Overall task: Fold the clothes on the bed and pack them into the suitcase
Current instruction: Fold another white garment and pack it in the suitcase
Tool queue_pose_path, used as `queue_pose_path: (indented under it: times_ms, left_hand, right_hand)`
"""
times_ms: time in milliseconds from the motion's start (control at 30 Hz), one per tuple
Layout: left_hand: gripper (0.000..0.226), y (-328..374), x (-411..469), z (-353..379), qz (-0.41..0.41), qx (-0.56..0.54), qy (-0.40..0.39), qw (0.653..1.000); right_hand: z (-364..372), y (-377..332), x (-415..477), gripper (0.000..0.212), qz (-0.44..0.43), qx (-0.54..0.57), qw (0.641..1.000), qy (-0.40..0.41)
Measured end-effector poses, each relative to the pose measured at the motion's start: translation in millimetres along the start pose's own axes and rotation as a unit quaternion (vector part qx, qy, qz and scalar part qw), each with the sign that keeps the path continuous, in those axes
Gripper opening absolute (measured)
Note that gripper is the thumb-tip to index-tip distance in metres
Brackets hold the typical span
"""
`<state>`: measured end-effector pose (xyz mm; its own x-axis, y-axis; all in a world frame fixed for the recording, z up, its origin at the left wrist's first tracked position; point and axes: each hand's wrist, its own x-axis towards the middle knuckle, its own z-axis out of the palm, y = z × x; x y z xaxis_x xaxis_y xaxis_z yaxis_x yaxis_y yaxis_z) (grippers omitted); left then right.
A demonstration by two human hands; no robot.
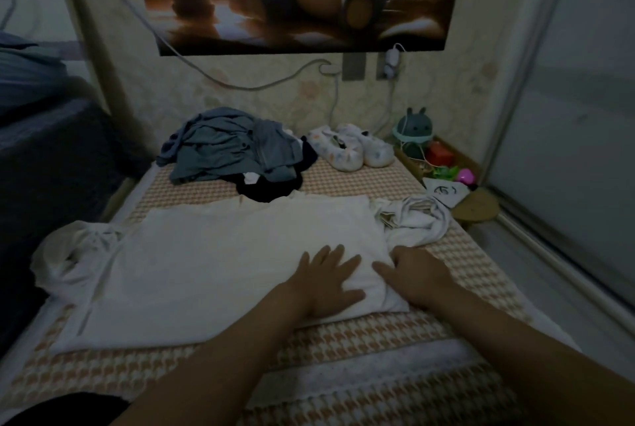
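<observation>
- bed (343, 357): patterned cover, and all the clothes lie on it. Suitcase not in view.
- shirt (223, 260): white, spread flat across the near half of the bed. Its left sleeve is bunched, and its right end sits under both hands.
- blue pile (226, 147): unfolded, at the far end by the wall, with a dark item (271, 192) poking out from under it.
- white bundle (415, 219): crumpled, touching the shirt's right edge.
- left hand (326, 283): flat, fingers spread, pressing the shirt near its right end.
- right hand (415, 274): on the shirt's right edge, thumb out toward the left hand. Fingers curl over the edge; can't tell whether they pinch cloth.
- Step, my read: setting the right-side fold, early in the task.
- To do it well: anchor with the left palm and run the right hand along the edge so the crease is straight.
- Push the bundle clear so it isn't folded in, and flatten the left sleeve before folding that side.
</observation>
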<state>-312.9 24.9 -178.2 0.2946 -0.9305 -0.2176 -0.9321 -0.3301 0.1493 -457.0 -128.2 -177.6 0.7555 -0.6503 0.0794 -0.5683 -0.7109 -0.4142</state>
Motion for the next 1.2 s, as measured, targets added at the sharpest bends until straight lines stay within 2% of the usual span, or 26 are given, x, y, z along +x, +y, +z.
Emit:
queue_pose_path:
  times_ms: [67,133,167,233,300,400,467,533,600,700,733,800,867,900,967,1033,1100,1200]
  left_hand:
    - [0.079,4.4,1.5,1.6,0.027,-0.008,0.061,0.998]
    - [0.082,7.3,1.2,6.3,0.043,-0.010,0.117,0.992]
    - [0.082,8.7,0.0,9.5,0.046,-0.008,0.123,0.991]
    - [0.081,11.8,-4.2,15.0,0.042,-0.001,0.102,0.994]
    - [0.083,13.3,-8.2,16.6,0.032,0.009,0.073,0.997]
    - [0.095,13.1,-13.4,13.9,0.038,0.020,0.041,0.998]
    - [0.103,13.6,-17.2,13.0,0.048,0.018,0.042,0.998]
    - [0.103,13.5,-19.8,12.4,0.051,0.004,0.053,0.997]
    - [0.093,15.3,-22.2,12.3,0.061,0.008,0.049,0.997]
    - [0.069,18.7,-22.4,13.1,0.070,0.017,0.032,0.997]
    - [0.061,19.9,-20.6,10.6,0.065,-0.007,0.044,0.997]
    - [0.047,19.6,-10.4,5.1,0.064,-0.067,0.114,0.989]
    - [0.038,17.8,5.2,2.1,0.075,-0.090,0.188,0.975]
    - [0.038,17.4,12.8,0.9,0.074,-0.088,0.192,0.975]
    - [0.048,19.9,25.2,-3.7,0.052,-0.077,0.140,0.986]
    - [0.050,24.0,38.3,-11.3,0.023,-0.016,0.091,0.995]
    - [0.039,28.5,51.0,-24.2,0.014,0.010,0.115,0.993]
    - [0.028,29.5,74.6,-37.9,0.003,-0.046,0.164,0.985]
  right_hand:
    - [2.5,-2.2,2.8,0.047,-0.018,0.072,0.997,0.035]
    - [2.3,-2.9,9.0,0.053,0.020,0.146,0.986,0.075]
    - [1.7,-0.8,11.2,0.054,0.049,0.167,0.982,0.068]
    - [0.6,4.9,9.6,0.048,0.064,0.141,0.988,0.013]
    - [-0.4,7.5,6.9,0.045,0.030,0.093,0.995,-0.026]
    - [-14.6,-2.2,4.6,0.052,0.006,0.198,0.979,-0.049]
    - [-31.0,-5.5,0.3,0.041,0.008,0.256,0.956,-0.145]
    - [-48.1,0.6,-5.9,0.030,0.020,0.235,0.943,-0.234]
    - [-61.7,9.6,-9.8,0.025,0.051,0.184,0.945,-0.265]
    - [-65.2,11.2,-4.9,0.046,0.079,0.022,0.949,-0.303]
    - [-63.0,8.2,-2.6,0.046,0.069,-0.011,0.953,-0.294]
    - [-53.4,1.1,1.3,0.041,0.014,-0.055,0.978,-0.202]
    - [-44.7,-1.6,5.5,0.042,-0.072,-0.044,0.990,-0.116]
    - [-41.4,-1.5,8.2,0.036,-0.098,-0.033,0.988,-0.118]
    - [-36.9,1.2,14.9,0.023,-0.090,-0.035,0.982,-0.162]
    - [-40.9,5.9,25.7,0.021,-0.070,-0.023,0.987,-0.145]
    - [-52.6,13.0,38.6,0.023,-0.056,-0.006,0.995,-0.086]
    - [-62.7,35.5,61.9,0.023,-0.028,-0.037,0.998,0.042]
